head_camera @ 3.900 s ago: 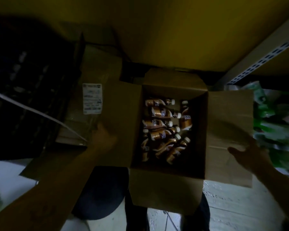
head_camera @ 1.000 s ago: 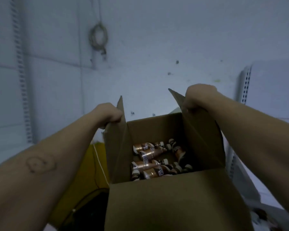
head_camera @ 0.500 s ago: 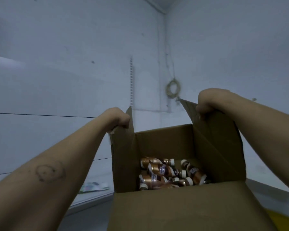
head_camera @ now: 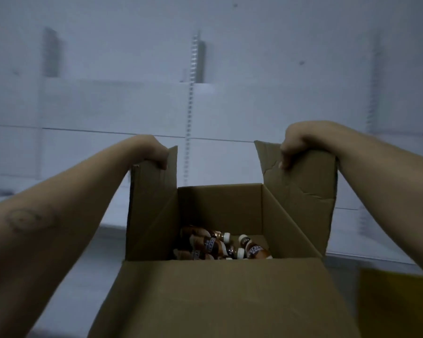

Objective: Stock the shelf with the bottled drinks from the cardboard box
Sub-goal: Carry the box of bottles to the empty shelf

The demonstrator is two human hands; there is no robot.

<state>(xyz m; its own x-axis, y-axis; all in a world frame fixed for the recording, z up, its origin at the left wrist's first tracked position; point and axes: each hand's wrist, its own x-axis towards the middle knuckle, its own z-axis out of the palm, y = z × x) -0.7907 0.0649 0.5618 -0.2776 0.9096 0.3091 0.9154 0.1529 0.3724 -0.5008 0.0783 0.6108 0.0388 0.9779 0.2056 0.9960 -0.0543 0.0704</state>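
We hold cardboard box (head_camera: 220,293) near centre | left hand (head_camera: 154,152) fingers clamped on left flap | right hand (head_camera: 300,142) fingers pinching right flap | bottled drinks (head_camera: 220,245) lying inside, box bottom

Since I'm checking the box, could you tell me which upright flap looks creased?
The right flap, held by the right hand, shows creases; the left flap looks smooth.

Both bare forearms reached forward, spread apart. Left hand (head_camera: 154,152) was curled in a fist-like grip, knuckles up; right hand (head_camera: 297,142) likewise clenched, slightly higher. Round mark on left forearm.
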